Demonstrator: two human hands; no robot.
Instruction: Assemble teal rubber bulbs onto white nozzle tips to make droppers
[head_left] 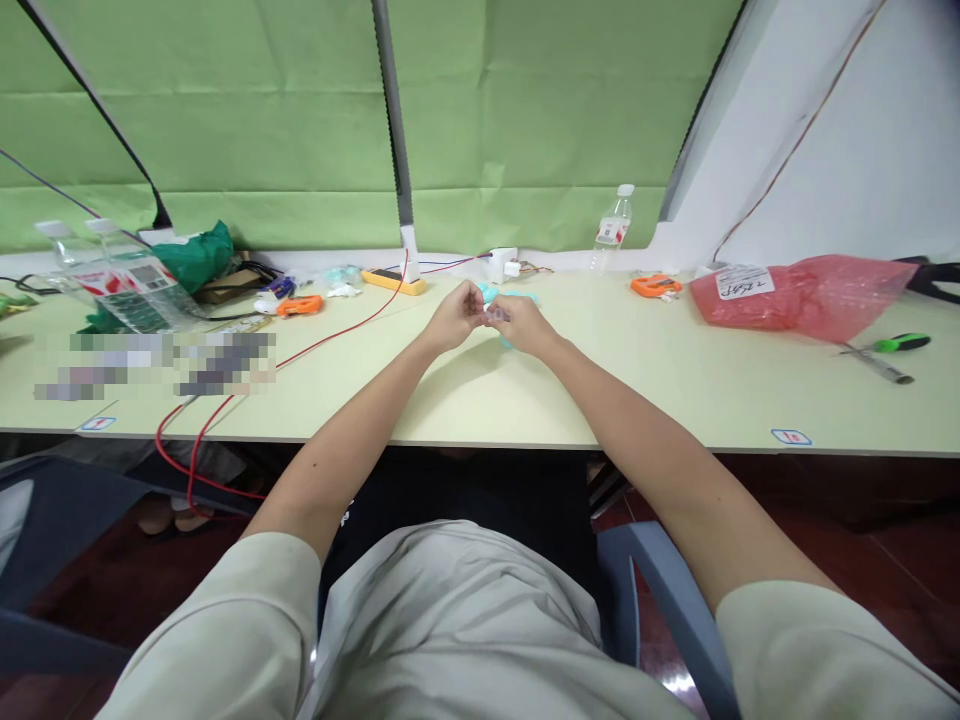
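Observation:
Over the middle of the table, my left hand (456, 318) and my right hand (526, 322) meet, fingertips almost touching. Both are closed in a pinch. Between and behind the fingers shows a small light-teal thing (487, 293), with parts sticking out past my right hand and below it. Its kind is hidden by the fingers. Something whitish and clear also glints at my fingertips, too small to name. Close behind the hands, a white socket box (501, 264) sits against the back edge.
To the left are a yellow meter (393, 282), a red cable (330, 342), an orange tool (300, 306) and large plastic bottles (135, 290). At right lie another orange tool (656, 287), a red plastic bag (810, 295) and a green-handled tool (900, 343). A clear bottle (613, 228) stands behind.

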